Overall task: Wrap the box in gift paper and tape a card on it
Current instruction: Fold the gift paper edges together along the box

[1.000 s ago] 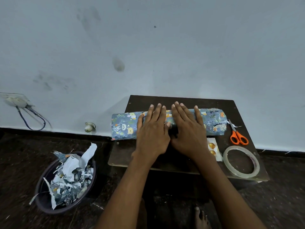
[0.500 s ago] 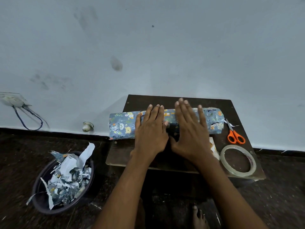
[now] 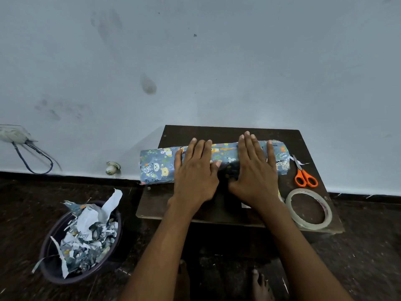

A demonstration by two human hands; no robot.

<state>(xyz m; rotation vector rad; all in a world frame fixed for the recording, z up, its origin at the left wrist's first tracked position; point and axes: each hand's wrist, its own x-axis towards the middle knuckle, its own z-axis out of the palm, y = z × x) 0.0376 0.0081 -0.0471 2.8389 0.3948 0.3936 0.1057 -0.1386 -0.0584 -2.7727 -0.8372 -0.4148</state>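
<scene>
Both hands press flat on a paper-covered box on a low dark table.

The left hand (image 3: 195, 172) and right hand (image 3: 255, 170) lie palm down, side by side, on the gift paper (image 3: 156, 165) wrapped over the box, fingers straight and slightly spread, pointing toward the far wall. The wrapped box lies lengthwise across the far half of the table (image 3: 227, 132), its left end overhanging the table's left edge. Just right of it lie orange scissors (image 3: 304, 177), and near them, toward the near right corner, a tape roll (image 3: 309, 208). On the floor to the left stands a basin (image 3: 50, 270) of paper scraps (image 3: 86, 233).
</scene>
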